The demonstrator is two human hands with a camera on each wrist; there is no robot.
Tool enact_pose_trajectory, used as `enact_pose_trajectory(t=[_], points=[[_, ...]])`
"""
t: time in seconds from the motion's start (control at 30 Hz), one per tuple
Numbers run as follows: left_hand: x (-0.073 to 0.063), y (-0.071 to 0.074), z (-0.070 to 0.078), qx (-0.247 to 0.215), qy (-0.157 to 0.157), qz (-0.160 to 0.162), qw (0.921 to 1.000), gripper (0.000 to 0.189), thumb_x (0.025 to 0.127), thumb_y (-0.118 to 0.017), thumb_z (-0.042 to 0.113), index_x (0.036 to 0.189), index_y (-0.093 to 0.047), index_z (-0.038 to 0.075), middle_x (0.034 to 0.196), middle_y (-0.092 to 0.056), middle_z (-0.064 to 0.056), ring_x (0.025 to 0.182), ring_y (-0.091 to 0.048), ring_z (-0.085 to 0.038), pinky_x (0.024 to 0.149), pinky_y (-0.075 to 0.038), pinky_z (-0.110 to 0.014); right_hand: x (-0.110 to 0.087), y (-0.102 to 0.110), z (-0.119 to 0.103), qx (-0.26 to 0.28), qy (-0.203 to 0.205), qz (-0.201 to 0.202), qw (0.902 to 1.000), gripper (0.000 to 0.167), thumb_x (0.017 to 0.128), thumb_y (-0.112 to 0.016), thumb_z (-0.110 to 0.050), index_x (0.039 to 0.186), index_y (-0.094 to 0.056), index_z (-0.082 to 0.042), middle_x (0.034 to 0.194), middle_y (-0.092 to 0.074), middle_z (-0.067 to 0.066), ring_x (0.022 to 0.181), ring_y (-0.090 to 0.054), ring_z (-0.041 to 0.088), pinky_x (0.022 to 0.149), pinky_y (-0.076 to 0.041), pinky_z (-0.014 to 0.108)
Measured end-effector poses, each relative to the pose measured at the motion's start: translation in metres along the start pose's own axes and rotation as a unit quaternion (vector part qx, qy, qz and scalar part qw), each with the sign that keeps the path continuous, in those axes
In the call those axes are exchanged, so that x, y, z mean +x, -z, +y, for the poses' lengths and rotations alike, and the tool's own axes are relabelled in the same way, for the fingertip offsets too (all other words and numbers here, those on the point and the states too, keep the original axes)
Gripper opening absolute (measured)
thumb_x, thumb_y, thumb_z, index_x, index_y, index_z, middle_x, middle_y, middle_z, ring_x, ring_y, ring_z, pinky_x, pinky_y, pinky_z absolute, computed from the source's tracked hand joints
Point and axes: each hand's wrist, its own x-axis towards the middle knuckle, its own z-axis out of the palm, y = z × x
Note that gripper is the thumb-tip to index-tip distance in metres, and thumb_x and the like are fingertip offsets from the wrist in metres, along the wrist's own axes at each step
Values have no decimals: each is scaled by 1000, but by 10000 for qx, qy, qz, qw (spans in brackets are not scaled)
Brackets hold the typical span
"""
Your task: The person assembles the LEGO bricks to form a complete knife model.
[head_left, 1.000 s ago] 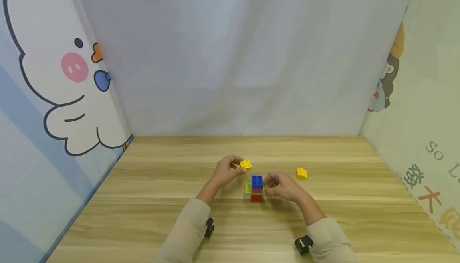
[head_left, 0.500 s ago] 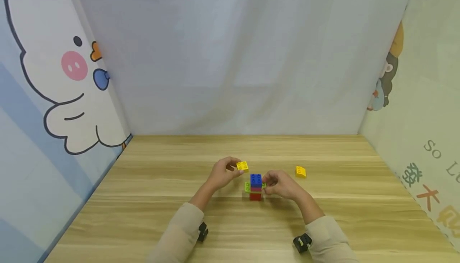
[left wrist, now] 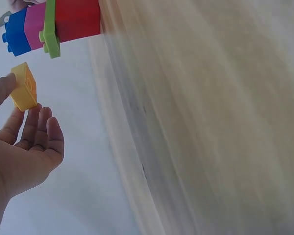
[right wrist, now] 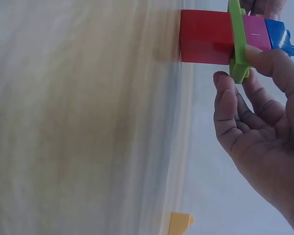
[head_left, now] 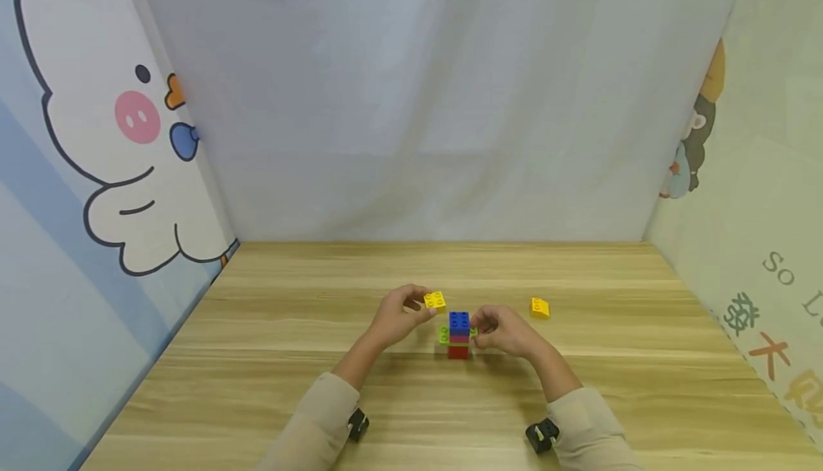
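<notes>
A toy building-brick stack stands upright on the table: a red block (right wrist: 206, 36) at the bottom, a light green plate (left wrist: 50, 29) jutting out both sides, a pink brick (right wrist: 257, 33) and a blue brick (head_left: 459, 322) on top. My right hand (head_left: 508, 331) holds the stack at its right side, thumb at the green plate and pink brick, fingers by the plate's jutting end. Left of the stack and a little beyond it, my left hand (head_left: 397, 317) pinches a yellow four-stud brick (head_left: 434, 302) between thumb and fingers, studs up, apart from the stack.
Another yellow brick (head_left: 539, 308), with a sloped side, lies on the wooden table (head_left: 308, 357) to the right, beyond my right hand. A pale curtain (head_left: 411, 99) hangs at the table's back edge. Printed cloth panels flank both sides.
My left hand, with the yellow brick, has drawn slightly left and nearer to me. The right hand stays in place at the stack.
</notes>
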Motion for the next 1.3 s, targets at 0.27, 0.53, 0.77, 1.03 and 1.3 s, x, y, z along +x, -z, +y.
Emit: enact_pose_trajectory(t=[0.27,0.53,0.77,1.03,1.3], points=[[-4,-1,12,2,-123,-15,9999,34,85,-69,21,115,-62,6,101,-61,-6,90,-57,-21,72,-50,-33,-1,0,1,-64,-95,22,9999,24,80,-69,-2,100,-58,4,91,-59,9,83,-55,22,74,-49,37],[-7,-1,16,35,-163,35,9999,32,86,-69,20,114,-62,8,101,-61,-5,89,-57,-20,69,-50,-31,-1,-1,0,-33,-151,14,9999,24,80,-68,-1,102,-59,4,91,-60,8,84,-56,22,75,-49,37],[-9,-2,25,-223,-291,-42,9993,29,86,-68,19,113,-62,8,101,-60,-4,88,-56,-20,68,-50,-32,0,-2,-1,59,-191,31,9998,23,81,-67,-2,102,-60,4,89,-59,6,83,-55,22,74,-49,37],[-8,-7,30,-403,-334,-221,9984,31,87,-67,19,115,-61,7,100,-61,-2,88,-57,-18,69,-50,-31,2,-2,-3,7,-172,51,9998,25,79,-69,-2,101,-60,5,89,-60,7,83,-56,22,75,-49,37],[-8,-13,35,-545,-277,-429,9972,31,88,-66,21,115,-61,7,101,-62,-2,87,-58,-18,71,-50,-30,2,-2,-4,-5,-195,17,9998,25,80,-68,-2,102,-59,7,88,-60,6,82,-55,21,72,-49,35]])
